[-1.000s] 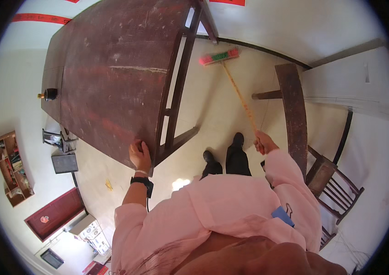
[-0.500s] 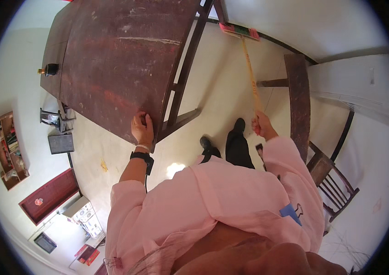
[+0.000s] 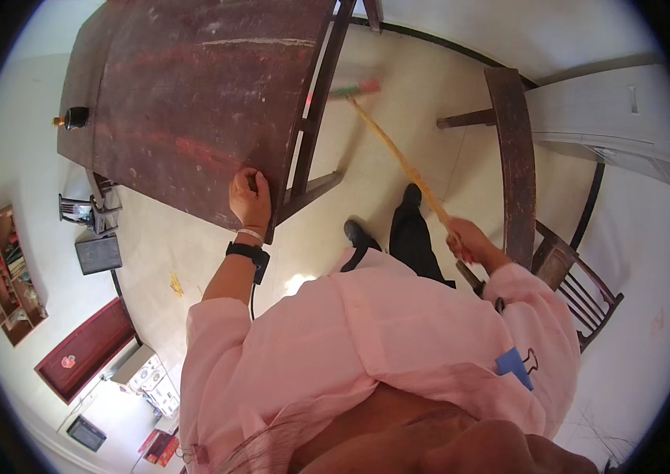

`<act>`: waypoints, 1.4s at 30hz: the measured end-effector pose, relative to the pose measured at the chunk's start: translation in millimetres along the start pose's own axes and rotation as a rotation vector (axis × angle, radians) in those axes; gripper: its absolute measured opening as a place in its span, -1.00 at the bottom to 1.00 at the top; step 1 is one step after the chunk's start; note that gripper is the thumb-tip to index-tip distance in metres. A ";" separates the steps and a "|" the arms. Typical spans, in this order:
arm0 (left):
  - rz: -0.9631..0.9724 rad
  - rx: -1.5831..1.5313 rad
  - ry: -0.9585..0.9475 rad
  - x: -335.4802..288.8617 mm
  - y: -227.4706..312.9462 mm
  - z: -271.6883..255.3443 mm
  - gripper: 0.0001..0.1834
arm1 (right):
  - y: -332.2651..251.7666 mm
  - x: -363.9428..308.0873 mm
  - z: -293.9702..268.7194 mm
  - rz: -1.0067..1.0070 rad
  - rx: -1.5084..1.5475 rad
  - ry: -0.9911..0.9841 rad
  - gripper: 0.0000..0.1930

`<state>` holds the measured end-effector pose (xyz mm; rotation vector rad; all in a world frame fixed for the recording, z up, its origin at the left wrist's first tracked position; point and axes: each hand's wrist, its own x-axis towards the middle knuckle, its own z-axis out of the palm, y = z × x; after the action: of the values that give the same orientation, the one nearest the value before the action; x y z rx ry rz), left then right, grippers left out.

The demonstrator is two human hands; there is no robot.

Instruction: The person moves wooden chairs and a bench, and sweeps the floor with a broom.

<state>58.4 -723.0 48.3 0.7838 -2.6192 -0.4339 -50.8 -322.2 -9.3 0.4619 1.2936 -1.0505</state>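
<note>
My right hand (image 3: 473,241) is wrapped round the yellowish wooden handle of a broom (image 3: 398,154). The handle slants away to the far left. Its red and green head (image 3: 363,88), a little blurred, is on the floor by the table's side rail, which hides part of it. My left hand (image 3: 250,199) rests on the near corner of a dark brown, worn wooden table (image 3: 185,103). Its fingers are curled in loosely, and nothing shows in them. A black band is on the left wrist.
A narrow wooden bench (image 3: 515,174) stands to the right, with a slatted chair (image 3: 576,280) behind it and a white cabinet (image 3: 604,118) by the wall. A small dark bottle (image 3: 76,118) is on the table's left part. Yellow scraps (image 3: 176,284) lie on the floor.
The broom head has swept left from the wall toward the table's side. My right hand has shifted a little right and nearer to me. The left hand stays on the table corner.
</note>
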 end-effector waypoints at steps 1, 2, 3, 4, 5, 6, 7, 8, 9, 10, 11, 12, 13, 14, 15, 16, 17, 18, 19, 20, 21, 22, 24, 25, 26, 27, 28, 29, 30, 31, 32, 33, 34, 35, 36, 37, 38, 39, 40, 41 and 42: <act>0.014 0.013 0.019 -1.7 -3.7 1.6 -0.89 | -10.3 14.5 1.3 -0.033 -0.119 -0.002 -0.69; 0.029 0.034 0.035 -4.3 -6.8 2.4 -0.89 | -29.9 40.2 11.4 -0.100 -0.132 0.004 -0.67; 0.017 0.044 0.030 -5.2 -7.9 2.0 -0.89 | -49.5 65.2 22.1 -0.165 -0.145 0.013 -0.63; -0.016 0.033 0.012 -4.6 -6.0 -1.2 -0.90 | -70.0 88.1 33.5 -0.232 -0.162 0.021 -0.60; -0.037 0.019 -0.009 -2.7 -3.7 -1.5 -0.90 | -94.5 108.3 47.4 -0.194 -0.227 0.088 -0.64; -0.037 0.026 -0.011 -3.0 -0.7 -0.3 -0.90 | -105.4 136.5 53.6 -0.220 -0.148 0.073 -0.65; -0.022 0.000 0.007 -0.7 2.8 0.7 -0.91 | -111.6 164.5 60.0 -0.255 -0.068 0.054 -0.67; -0.012 -0.017 0.022 0.8 1.6 -0.1 -0.91 | -114.0 182.2 71.4 -0.210 -0.037 0.009 -0.70; -0.012 -0.009 0.005 1.4 1.9 -0.1 -0.91 | -101.6 199.7 77.6 -0.232 -0.049 0.006 -0.69; -0.026 -0.025 -0.011 0.7 2.5 -1.0 -0.91 | -84.6 208.0 79.6 -0.222 -0.071 0.005 -0.69; -0.044 -0.043 -0.011 -0.8 1.4 -2.3 -0.91 | -61.2 207.7 79.7 -0.196 -0.090 -0.003 -0.69; -0.051 -0.045 -0.010 -1.7 -0.2 -3.1 -0.91 | -34.3 199.8 75.7 -0.145 -0.117 -0.007 -0.69; -0.043 -0.030 -0.001 -2.2 0.5 -3.9 -0.91 | -3.8 187.1 64.9 -0.086 -0.124 -0.003 -0.69; -0.034 -0.013 0.011 -2.3 1.5 -5.0 -0.91 | 23.5 169.2 52.8 -0.027 -0.127 0.000 -0.68; -0.036 -0.020 0.019 -2.0 0.8 -4.6 -0.91 | 43.3 149.7 43.3 0.028 -0.123 0.005 -0.68; -0.028 -0.020 0.024 -1.5 1.1 -2.9 -0.91 | 52.3 126.4 35.8 0.063 -0.112 0.005 -0.68; -0.025 -0.021 0.031 -2.0 1.4 -1.1 -0.92 | 49.4 96.4 31.5 0.083 -0.105 0.001 -0.67; -0.023 -0.025 0.039 -2.1 1.8 -0.9 -0.92 | 34.3 67.3 31.4 0.079 -0.104 -0.016 -0.67; -0.015 -0.026 0.041 -1.8 1.4 -0.8 -0.91 | 17.4 40.1 31.8 0.077 -0.100 -0.034 -0.68; -0.005 -0.026 0.039 -1.1 1.8 -1.5 -0.91 | 7.7 25.3 29.8 0.073 -0.096 -0.032 -0.68; -0.005 -0.030 0.038 -2.0 0.3 -0.9 -0.91 | -0.7 14.3 25.9 0.084 -0.169 -0.041 -0.68; 0.000 -0.018 0.024 -2.6 -1.4 0.1 -0.91 | -5.4 13.3 24.0 0.090 -0.207 -0.043 -0.68; -0.001 -0.007 0.013 -1.5 -1.3 1.1 -0.90 | -15.4 18.2 23.3 0.014 -0.252 -0.036 -0.69; 0.003 -0.008 0.025 -0.7 -1.6 1.8 -0.91 | -21.1 26.5 26.0 -0.026 -0.262 -0.034 -0.69; 0.009 -0.006 0.035 0.3 -1.4 1.3 -0.92 | -26.1 34.5 28.5 -0.065 -0.267 -0.032 -0.69; 0.005 -0.002 0.036 -0.2 -0.4 0.7 -0.92 | -31.9 43.7 33.6 -0.098 -0.166 0.022 -0.70; 0.006 -0.009 0.035 0.1 0.3 -0.1 -0.92 | -35.4 54.0 37.4 -0.131 -0.062 0.072 -0.71; 0.008 -0.020 0.029 0.0 0.8 -0.4 -0.92 | -32.7 62.6 37.2 -0.144 -0.009 0.094 -0.70; 0.009 -0.018 0.025 1.2 0.7 -0.9 -0.92 | -31.2 73.0 35.3 -0.128 0.037 0.116 -0.70; 0.005 -0.028 0.034 0.4 0.9 -0.8 -0.92 | -27.8 81.4 33.0 -0.096 0.084 0.135 -0.68; 0.004 -0.038 0.043 -0.5 1.1 -0.4 -0.92 | -21.0 87.3 32.3 -0.061 0.119 0.149 -0.65; -0.002 -0.039 0.042 -1.6 1.5 0.2 -0.92 | -9.5 88.5 30.8 -0.022 0.146 0.155 -0.62; 0.007 -0.014 0.040 -0.8 0.4 -0.1 -0.92 | -0.3 84.9 34.2 0.023 0.132 0.166 -0.62; 0.016 0.007 0.034 -0.8 -0.5 -0.2 -0.92 | 8.5 79.9 37.4 0.068 0.120 0.178 -0.63; 0.012 0.004 0.036 -1.3 -1.5 -0.6 -0.92 | 23.4 66.6 41.5 0.082 0.167 0.157 -0.65; 0.015 -0.014 0.043 -1.0 -1.8 -0.6 -0.92 | 37.6 51.3 46.0 0.097 0.213 0.138 -0.66; 0.015 -0.032 0.050 -2.5 -1.1 -0.1 -0.92 | 46.1 35.3 49.4 0.081 0.320 0.098 -0.67; 0.009 -0.038 0.054 -2.2 -1.8 0.6 -0.92 | 43.7 24.3 50.6 0.080 0.312 0.105 -0.67; 0.021 -0.026 0.043 -0.1 -2.2 1.3 -0.92 | 40.4 11.7 51.3 0.173 0.418 -0.033 -0.68; 0.033 -0.014 0.033 0.3 -2.4 1.7 -0.92 | 38.5 3.5 51.5 0.267 0.523 -0.172 -0.68; 0.030 -0.022 0.036 -1.3 -1.5 1.7 -0.92 | 37.4 0.1 51.2 0.264 0.519 -0.164 -0.68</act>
<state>59.4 -723.1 45.9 0.7377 -2.5856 -0.4354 8.5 -344.4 -5.4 0.8924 0.7791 -1.1675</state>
